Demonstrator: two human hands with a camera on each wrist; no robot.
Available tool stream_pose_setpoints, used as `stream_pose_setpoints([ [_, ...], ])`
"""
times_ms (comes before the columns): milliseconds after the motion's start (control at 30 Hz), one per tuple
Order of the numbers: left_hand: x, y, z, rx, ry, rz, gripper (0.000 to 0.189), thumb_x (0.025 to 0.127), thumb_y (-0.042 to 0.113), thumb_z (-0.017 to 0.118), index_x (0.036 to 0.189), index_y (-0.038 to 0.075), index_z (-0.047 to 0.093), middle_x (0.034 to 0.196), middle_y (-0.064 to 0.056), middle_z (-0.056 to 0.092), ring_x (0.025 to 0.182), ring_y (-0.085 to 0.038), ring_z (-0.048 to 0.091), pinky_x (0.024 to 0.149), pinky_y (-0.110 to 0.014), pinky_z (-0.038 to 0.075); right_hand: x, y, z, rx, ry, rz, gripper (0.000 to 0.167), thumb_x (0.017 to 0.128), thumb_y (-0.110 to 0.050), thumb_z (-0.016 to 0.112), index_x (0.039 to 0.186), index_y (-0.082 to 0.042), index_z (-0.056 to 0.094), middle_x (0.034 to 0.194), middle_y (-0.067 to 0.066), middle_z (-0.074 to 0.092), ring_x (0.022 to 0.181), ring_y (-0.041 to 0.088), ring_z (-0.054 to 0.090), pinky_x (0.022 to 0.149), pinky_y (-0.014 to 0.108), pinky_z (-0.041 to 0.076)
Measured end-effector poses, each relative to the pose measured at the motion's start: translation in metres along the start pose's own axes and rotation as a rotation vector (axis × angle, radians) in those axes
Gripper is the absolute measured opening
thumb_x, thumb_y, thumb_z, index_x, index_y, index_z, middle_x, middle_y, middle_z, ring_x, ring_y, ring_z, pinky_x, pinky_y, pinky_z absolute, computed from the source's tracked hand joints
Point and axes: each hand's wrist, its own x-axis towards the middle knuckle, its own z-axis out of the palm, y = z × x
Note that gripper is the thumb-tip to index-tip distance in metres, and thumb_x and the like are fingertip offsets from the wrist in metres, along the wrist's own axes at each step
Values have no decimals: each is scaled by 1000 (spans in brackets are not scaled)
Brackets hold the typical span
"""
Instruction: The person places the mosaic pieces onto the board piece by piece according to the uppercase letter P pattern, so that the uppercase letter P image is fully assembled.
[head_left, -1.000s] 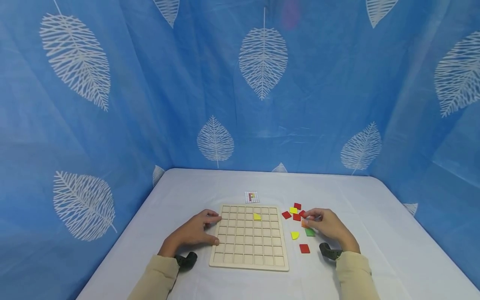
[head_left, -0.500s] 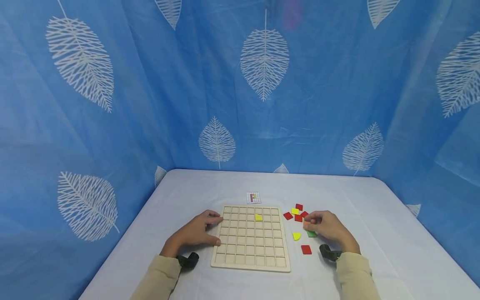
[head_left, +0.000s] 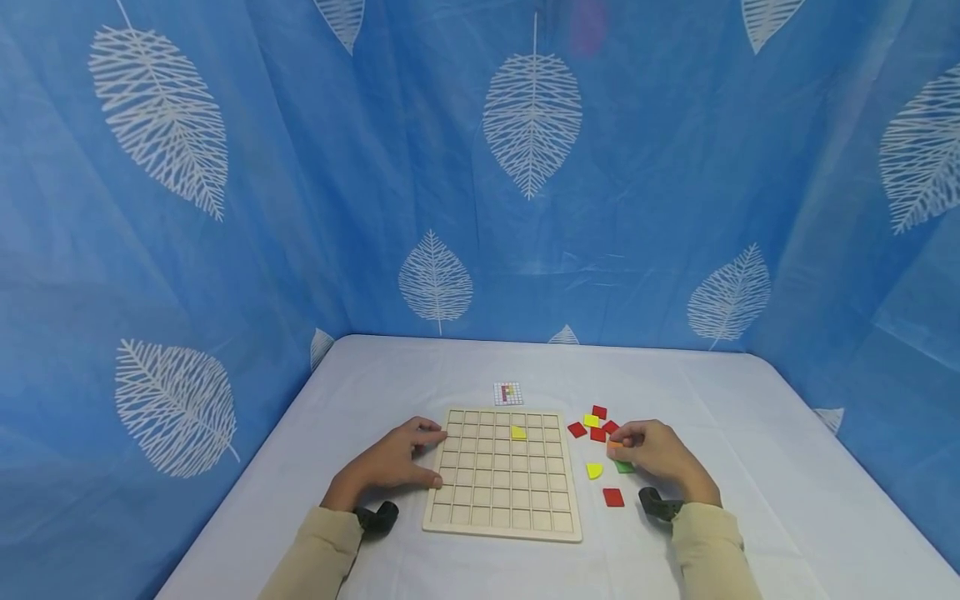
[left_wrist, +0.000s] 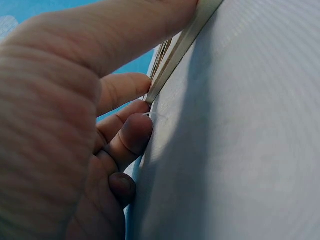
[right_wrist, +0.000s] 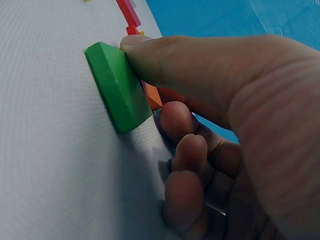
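Note:
A square wooden grid board lies flat in front of me, with one yellow tile in a cell of its upper part. My left hand rests at the board's left side, thumb and index fingertip spread along the edge. To the right of the board, my right hand pinches an orange tile between thumb and fingers, which partly cover it. A green tile lies just beside the thumb in the right wrist view.
Beyond the board lies a small card with a coloured grid pattern. Several red tiles and a yellow tile cluster right of the board. Nearer are a rounded yellow tile and a red tile.
My right hand has shifted from a red tile at the cluster's edge to the orange tile, its fingers closing on it. The left hand stays at the board's edge.

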Motion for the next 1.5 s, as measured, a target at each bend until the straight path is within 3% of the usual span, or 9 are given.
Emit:
stream_pose_setpoints([
  [833, -2, 4, -1, -2, 2, -3, 87, 69, 48, 89, 144, 19, 56, 145, -4, 48, 135, -27, 48, 110, -52, 42, 0, 1, 2, -65, 73, -77, 34, 80, -39, 84, 103, -15, 77, 89, 0, 64, 89, 20, 53, 75, 32, 47],
  [1133, -2, 2, -1, 2, 0, -3, 87, 69, 49, 89, 145, 20, 56, 145, -3, 47, 137, -26, 47, 111, -51, 41, -4, -2, -2, -57, 141, -179, 21, 83, -36, 82, 98, -22, 78, 84, -1, 61, 84, 19, 52, 65, 27, 45],
  [1500, -2, -1, -2, 7, -5, 29, 87, 70, 51, 87, 145, 19, 56, 144, -2, 48, 130, -22, 50, 109, -48, 44, -4, -6, -3, -37, 271, -302, 10, 83, -26, 81, 92, -23, 77, 85, -1, 61, 80, 19, 50, 62, 26, 43],
])
